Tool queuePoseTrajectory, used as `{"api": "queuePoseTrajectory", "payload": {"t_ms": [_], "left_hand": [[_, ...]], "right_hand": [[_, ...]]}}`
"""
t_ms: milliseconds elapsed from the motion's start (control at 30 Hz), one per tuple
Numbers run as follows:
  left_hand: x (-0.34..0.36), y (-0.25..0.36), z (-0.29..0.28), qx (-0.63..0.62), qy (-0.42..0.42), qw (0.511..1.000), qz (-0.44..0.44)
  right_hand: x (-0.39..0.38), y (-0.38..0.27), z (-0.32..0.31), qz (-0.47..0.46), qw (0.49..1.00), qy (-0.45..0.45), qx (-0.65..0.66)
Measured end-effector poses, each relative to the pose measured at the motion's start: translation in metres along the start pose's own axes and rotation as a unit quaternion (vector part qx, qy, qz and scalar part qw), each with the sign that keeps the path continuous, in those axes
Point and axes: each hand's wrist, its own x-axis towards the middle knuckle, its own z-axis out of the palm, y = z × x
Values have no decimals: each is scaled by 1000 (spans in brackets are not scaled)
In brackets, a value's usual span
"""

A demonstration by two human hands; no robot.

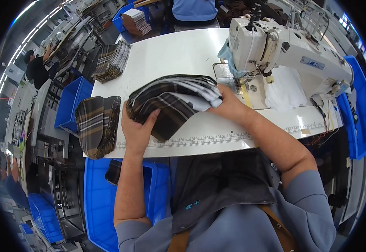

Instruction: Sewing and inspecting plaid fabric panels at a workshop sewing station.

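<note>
Plaid fabric stack (pixel 172 98) is held between both hands, over the white surface (pixel 170 54), left of the sewing machine (pixel 294 46). Left end is gripped by left hand (pixel 136 127), thumb pressed on the front face; right end, pale layers showing, is gripped by right hand (pixel 232 106). Stack is bowed upward. Near plaid pile (pixel 97 124) and far plaid pile (pixel 111 61) are set along the surface's left edge.

Right grip (pixel 230 106): fingertips hidden behind the plaid fabric bundle (pixel 166 111); left grip (pixel 136 129): most fingers hidden behind the same. Blue bin (pixel 95 193): partly covered by the left forearm (pixel 129 189), lower end cut off by the bottom edge. Co-worker in light blue (pixel 194 10): upper body cut off by the top edge. Ruler strip (pixel 199 140) on worktop (pixel 174 54): figures too small to read
</note>
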Motion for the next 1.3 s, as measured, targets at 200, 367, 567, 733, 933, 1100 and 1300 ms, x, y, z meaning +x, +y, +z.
{"api": "queuePoseTrajectory", "payload": {"t_ms": [200, 367, 567, 733, 933, 1100, 1300], "left_hand": [[11, 15, -15, 40, -2, 994, 97], [-7, 14, 0, 27, -13, 998, 59], [-24, -5, 9, -133, 7, 990, -47], [-46, 5, 23, -138, -18, 988, -72], [-37, 13, 16, -194, 6, 978, -76], [-51, 9, 24, -90, -48, 990, -97], [-66, 9, 43, -57, 17, 994, -94]], "right_hand": [[-10, -6, -3, -8, 997, -25, 68], [-16, -46, 4, -188, 960, 49, -201], [-11, -31, 4, -147, 965, 96, -194], [-20, -14, 13, -93, 971, 220, -21], [-26, -19, 12, -52, 967, 242, 58], [-32, -11, 0, -121, 982, 139, 44], [-37, -17, 1, 69, 979, 190, 17]]}}
